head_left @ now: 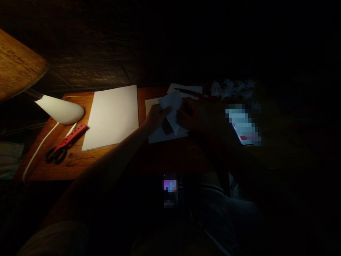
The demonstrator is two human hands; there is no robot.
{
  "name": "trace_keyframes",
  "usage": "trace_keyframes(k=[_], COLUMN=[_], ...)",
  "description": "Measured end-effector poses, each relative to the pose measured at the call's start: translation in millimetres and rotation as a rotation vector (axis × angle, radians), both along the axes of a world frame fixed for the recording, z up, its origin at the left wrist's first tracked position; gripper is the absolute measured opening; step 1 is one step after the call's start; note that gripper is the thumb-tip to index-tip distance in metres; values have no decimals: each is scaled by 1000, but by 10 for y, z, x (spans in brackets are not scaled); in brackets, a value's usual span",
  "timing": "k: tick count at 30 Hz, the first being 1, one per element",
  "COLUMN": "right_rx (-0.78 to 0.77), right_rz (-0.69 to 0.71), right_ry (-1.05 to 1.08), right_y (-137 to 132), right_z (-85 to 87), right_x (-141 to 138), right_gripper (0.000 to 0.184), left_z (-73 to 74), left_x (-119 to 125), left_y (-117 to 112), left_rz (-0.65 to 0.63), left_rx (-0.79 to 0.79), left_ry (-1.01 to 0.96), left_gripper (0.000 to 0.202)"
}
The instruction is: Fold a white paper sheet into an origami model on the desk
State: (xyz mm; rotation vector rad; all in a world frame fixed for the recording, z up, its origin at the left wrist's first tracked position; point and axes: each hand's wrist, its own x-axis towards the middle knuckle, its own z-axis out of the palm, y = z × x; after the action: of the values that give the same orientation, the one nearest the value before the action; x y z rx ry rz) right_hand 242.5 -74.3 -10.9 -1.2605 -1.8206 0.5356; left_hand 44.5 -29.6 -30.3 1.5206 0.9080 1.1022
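Both my hands are raised over the middle of a dim wooden table, with a small piece of white paper (pixel 174 119) between them. My left hand (pixel 157 115) is closed on the paper's left side, thumb on top. At its right side, my right hand (pixel 188 112) has its fingers bent against the paper; it lies in deep shadow. Beneath the hands rests a larger white sheet (pixel 154 138). Farther back, a dark slim tool (pixel 186 91), its kind unclear, lies across another pale sheet (pixel 197 89).
A stack of white paper (pixel 114 113) lies left of my hands. Scissors (pixel 60 153) touch a red perforated strip (pixel 73 136) near a lamp (pixel 60 109) with its cord. Crumpled paper (pixel 231 89) sits at the back right, and a lit phone (pixel 242 124) in front of it.
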Motion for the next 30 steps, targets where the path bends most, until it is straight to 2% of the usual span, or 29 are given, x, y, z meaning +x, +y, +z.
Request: trace_keyframes(k=[12,18,30], right_rx=[-35,32,41], right_rz=[2,32,7], right_ry=[13,53,36], right_y=[-10,33,20], right_z=[11,-56,-41], right_x=[-15,-5,-13], right_gripper=[14,12,9], left_z=[46,68,45], left_x=[8,6,5], left_y=[-17,-18,-17], left_rz=[1,5,6], left_rx=[-6,-2,-6], left_ry=[-9,31,21], left_gripper=[32,32,29])
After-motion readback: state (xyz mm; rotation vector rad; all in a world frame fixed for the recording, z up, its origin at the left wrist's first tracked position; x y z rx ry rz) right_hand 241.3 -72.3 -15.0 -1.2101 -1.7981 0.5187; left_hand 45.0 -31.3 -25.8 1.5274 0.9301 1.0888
